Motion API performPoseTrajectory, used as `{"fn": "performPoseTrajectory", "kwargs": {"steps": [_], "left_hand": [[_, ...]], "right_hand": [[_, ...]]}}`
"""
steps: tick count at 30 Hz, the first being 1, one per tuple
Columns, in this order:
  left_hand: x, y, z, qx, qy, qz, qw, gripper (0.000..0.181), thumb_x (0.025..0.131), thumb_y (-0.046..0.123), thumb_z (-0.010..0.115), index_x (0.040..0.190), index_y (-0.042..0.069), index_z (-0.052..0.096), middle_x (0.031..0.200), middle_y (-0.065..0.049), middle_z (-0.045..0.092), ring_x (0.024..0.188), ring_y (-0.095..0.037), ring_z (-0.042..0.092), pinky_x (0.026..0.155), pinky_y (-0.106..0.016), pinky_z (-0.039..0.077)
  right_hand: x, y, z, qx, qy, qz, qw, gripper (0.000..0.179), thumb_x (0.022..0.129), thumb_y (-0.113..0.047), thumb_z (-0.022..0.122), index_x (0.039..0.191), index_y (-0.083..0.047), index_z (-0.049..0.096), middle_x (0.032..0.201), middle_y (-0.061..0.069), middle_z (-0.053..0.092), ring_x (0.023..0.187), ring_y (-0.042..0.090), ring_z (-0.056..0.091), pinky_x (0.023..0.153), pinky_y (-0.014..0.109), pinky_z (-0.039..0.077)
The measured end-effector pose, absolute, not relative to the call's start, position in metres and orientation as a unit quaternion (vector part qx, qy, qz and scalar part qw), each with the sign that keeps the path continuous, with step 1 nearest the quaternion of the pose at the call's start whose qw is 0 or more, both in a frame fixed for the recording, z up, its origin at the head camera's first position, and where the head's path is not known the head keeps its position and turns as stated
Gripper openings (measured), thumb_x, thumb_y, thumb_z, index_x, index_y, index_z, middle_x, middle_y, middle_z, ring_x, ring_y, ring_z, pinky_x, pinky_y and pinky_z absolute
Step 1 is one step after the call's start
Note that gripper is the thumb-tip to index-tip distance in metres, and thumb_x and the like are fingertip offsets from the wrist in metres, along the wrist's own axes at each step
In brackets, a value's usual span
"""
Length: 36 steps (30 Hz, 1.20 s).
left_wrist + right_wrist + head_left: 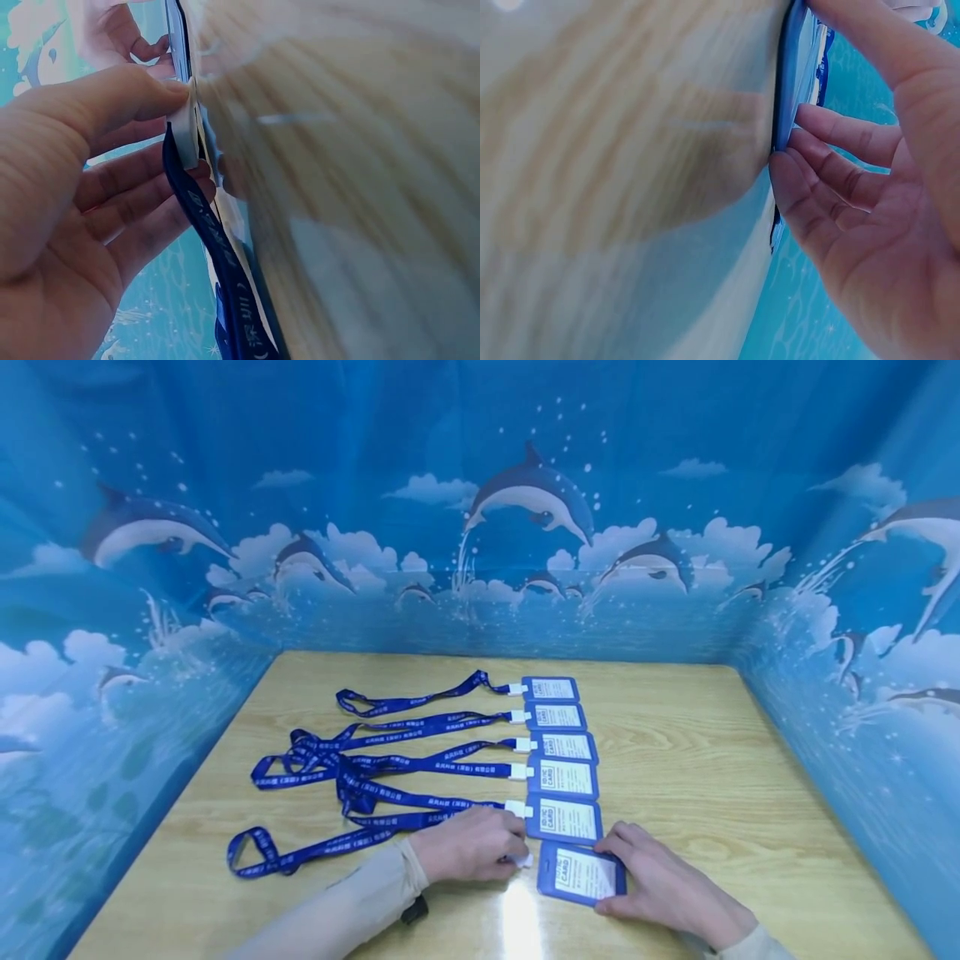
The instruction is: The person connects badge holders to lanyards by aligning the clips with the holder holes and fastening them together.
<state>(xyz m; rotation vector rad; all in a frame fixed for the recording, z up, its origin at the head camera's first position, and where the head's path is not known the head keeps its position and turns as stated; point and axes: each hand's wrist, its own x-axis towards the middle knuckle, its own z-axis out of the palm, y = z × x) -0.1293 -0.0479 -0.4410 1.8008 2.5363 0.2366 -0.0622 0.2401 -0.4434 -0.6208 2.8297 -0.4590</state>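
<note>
My left hand (471, 845) pinches the white plastic clip (184, 133) of a blue lanyard (212, 229) between thumb and fingers, just above the table. In the head view, that lanyard's strap runs left under the wrist. My right hand (667, 887) grips the nearest blue card holder (581, 873) by its right end, thumb at the near edge and fingertips at the far edge. This holder lies flat with a white card inside, its slotted end toward the left hand. A small gap separates clip and holder. The right wrist view shows fingertips against the holder's edge (786, 82).
Beyond it, several blue card holders (566, 820) lie in a column, each joined by a white clip to a blue lanyard (420, 733) stretching left, some overlapping. A small black object (415, 910) shows beneath the left wrist. Dolphin-printed curtains (480, 610) surround the wooden table (712, 760).
</note>
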Motion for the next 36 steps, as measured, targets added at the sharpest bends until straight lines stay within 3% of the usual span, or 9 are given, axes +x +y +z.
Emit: {"fn": "performPoseTrajectory", "kwargs": {"steps": [11,17,22,31,36], "left_hand": [[-0.13,-0.042,-0.443,0.58,0.811,0.075,0.021,0.006,0.09,0.024,0.074,0.096,0.024,0.077,0.106,0.006,0.074,0.084,0.002,0.063,0.074,-0.005,0.047],[-0.13,-0.039,-0.443,0.573,0.817,0.062,0.013,0.004,0.09,0.023,0.074,0.093,0.022,0.076,0.101,0.006,0.073,0.08,0.001,0.061,0.071,-0.006,0.048],[-0.126,-0.037,-0.441,0.566,0.822,0.054,0.008,0.005,0.089,0.022,0.075,0.094,0.022,0.078,0.091,0.008,0.07,0.073,0.002,0.057,0.065,-0.005,0.045],[-0.119,-0.03,-0.438,0.564,0.825,0.036,0.003,0.005,0.089,0.018,0.073,0.089,0.02,0.077,0.087,0.009,0.072,0.072,0.0,0.058,0.067,-0.009,0.049],[-0.118,-0.03,-0.439,0.556,0.83,0.048,0.006,0.006,0.089,0.017,0.074,0.091,0.02,0.077,0.088,0.009,0.074,0.073,0.001,0.058,0.069,-0.009,0.049]], "right_hand": [[-0.065,0.233,-0.443,-0.193,0.962,-0.15,0.122,0.074,0.074,-0.067,0.077,0.125,-0.013,0.067,0.114,-0.006,0.057,0.094,0.004,0.052,0.082,0.031,0.057],[-0.066,0.233,-0.442,-0.204,0.96,-0.159,0.109,0.075,0.075,-0.067,0.076,0.125,-0.011,0.067,0.113,-0.005,0.057,0.092,0.004,0.051,0.079,0.028,0.056],[-0.064,0.233,-0.442,-0.225,0.957,-0.16,0.085,0.072,0.076,-0.062,0.079,0.123,-0.009,0.068,0.115,-0.001,0.059,0.095,0.006,0.055,0.081,0.031,0.058],[-0.062,0.228,-0.44,-0.232,0.959,-0.15,0.067,0.066,0.075,-0.052,0.085,0.12,-0.006,0.071,0.116,0.007,0.065,0.1,0.016,0.062,0.085,0.04,0.058],[-0.064,0.228,-0.439,-0.239,0.956,-0.161,0.061,0.067,0.072,-0.048,0.088,0.119,-0.004,0.071,0.114,0.008,0.066,0.099,0.017,0.062,0.084,0.039,0.058]]}}
